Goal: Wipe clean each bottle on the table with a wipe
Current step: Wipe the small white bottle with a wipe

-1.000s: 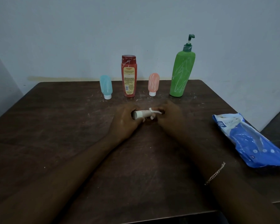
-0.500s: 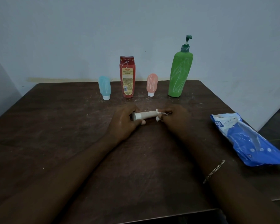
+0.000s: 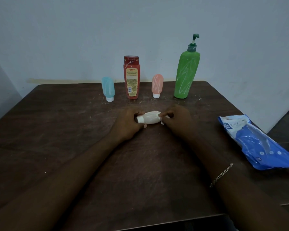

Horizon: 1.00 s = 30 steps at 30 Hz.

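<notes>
Centre frame, a white bottle [image 3: 150, 119] lies sideways between the hands: left hand [image 3: 128, 125] grips its cap end, right hand [image 3: 178, 121] pinches a wipe [image 3: 167, 116] at its base

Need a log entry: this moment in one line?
left hand: grips white bottle | right hand: holds wipe against it | marked: blue tube, red bottle, pink tube, green bottle

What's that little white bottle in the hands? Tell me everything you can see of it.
The white bottle is small, smooth and plastic-looking, its rounded body narrowing to a white cap. It lies on its side, low over the middle of the table, cap pointing left. The left hand grips the cap end; the right hand pinches a white wipe against the other end.
</notes>
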Available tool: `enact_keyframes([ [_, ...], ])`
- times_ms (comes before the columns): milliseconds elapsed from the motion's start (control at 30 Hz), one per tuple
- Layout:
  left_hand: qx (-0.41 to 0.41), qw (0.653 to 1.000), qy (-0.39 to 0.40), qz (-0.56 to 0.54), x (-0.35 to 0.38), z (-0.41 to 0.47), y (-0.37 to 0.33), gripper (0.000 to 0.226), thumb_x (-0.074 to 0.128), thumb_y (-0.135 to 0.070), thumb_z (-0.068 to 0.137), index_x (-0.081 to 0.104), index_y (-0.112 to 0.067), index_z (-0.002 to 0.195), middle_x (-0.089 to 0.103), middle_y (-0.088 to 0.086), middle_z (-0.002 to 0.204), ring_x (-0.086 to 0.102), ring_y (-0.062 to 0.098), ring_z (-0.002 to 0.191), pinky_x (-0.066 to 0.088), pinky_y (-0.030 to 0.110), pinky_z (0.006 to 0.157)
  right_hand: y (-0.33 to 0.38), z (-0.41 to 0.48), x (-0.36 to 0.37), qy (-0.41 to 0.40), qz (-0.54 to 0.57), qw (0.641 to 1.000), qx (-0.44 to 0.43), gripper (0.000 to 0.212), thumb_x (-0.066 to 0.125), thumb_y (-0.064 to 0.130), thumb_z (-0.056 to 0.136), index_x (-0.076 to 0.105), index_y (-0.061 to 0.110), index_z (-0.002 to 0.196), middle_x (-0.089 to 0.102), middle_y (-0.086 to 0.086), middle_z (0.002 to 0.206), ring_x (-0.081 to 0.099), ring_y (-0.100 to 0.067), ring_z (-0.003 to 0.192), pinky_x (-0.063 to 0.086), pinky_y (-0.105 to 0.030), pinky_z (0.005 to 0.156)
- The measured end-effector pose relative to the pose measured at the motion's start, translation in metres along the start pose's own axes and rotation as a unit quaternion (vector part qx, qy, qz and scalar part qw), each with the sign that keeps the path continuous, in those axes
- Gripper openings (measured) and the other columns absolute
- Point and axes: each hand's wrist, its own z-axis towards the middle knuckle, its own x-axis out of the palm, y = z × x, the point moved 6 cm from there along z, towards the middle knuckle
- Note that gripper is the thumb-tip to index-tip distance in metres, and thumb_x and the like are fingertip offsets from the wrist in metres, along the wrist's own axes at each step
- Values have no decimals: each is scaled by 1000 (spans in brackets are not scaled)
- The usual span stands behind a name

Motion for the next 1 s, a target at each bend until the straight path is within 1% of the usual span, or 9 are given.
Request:
enact_keyframes([
  [67, -1, 1000, 10, 9, 1, 2, 1, 49, 84, -27, 76, 68, -18, 121, 67, -5, 115, 58, 7, 98, 49, 23, 81, 0, 0, 3, 23, -14, 1000, -12, 16, 71, 22, 85, 78, 22, 99, 69, 4, 104, 57, -3, 89, 42, -16, 77],
  [133, -6, 1000, 15, 12, 1, 3, 2, 48, 84, -28, 75, 68, -18, 119, 68, -3, 115, 59, 7, 97, 52, 29, 84, -6, 1, 1, 10, -1, 1000, 4, 17, 73, 19, 83, 78, 20, 99, 69, 3, 104, 57, -4, 88, 38, -10, 71],
  [233, -18, 1000, 23, 8, 0, 3, 3, 46, 85, -29, 75, 68, -19, 116, 68, -4, 111, 59, 4, 93, 52, 26, 81, -7, 5, -4, -25, 10, 999, 32, 24, 71, 16, 83, 75, 18, 106, 69, 1, 109, 59, -7, 94, 40, -12, 76],
  [367, -14, 1000, 20, 12, -2, 2, 0, 43, 84, -29, 77, 67, -18, 115, 65, -6, 106, 58, 5, 91, 48, 22, 77, 7, 3, 6, 31, -28, 999, -28, 22, 71, 18, 85, 75, 20, 107, 66, 1, 112, 59, -11, 99, 44, -20, 86],
  [467, -11, 999, 24, 18, -1, 1, -1, 42, 83, -28, 78, 69, -16, 115, 67, -2, 108, 60, 10, 94, 51, 28, 81, 1, 1, 4, 18, -29, 999, -21, 17, 73, 22, 84, 76, 21, 101, 67, 2, 107, 59, -8, 93, 49, -26, 84],
  [567, -15, 1000, 15, 10, -1, -1, -3, 39, 83, -28, 77, 71, -16, 113, 70, -1, 104, 62, 10, 92, 54, 35, 83, -3, 5, -1, -15, -21, 1000, 16, 19, 69, 18, 86, 76, 19, 104, 67, 0, 107, 58, -9, 93, 45, -22, 82],
  [700, -13, 1000, -8, 17, 0, -3, -4, 37, 83, -29, 77, 71, -16, 109, 68, -2, 100, 60, 10, 89, 49, 27, 76, 11, 3, 8, 24, -44, 999, -19, 21, 67, 22, 88, 74, 21, 109, 62, 4, 110, 58, -11, 97, 48, -26, 86],
  [867, -7, 1000, -19, 7, -1, -6, -4, 30, 84, -30, 76, 72, -18, 100, 67, -5, 90, 58, 4, 81, 45, 22, 67, -7, 1, -3, -36, -21, 999, 21, 16, 69, 20, 86, 78, 22, 99, 69, 1, 100, 57, -8, 89, 35, -19, 72],
  [1000, -1, 1000, -18, 17, 1, -6, -4, 30, 83, -32, 77, 73, -18, 101, 70, -5, 91, 62, 7, 82, 47, 23, 68, 13, 2, 8, 7, -45, 999, -9, 21, 65, 24, 90, 74, 25, 109, 63, 5, 113, 58, -9, 98, 39, -19, 81],
])
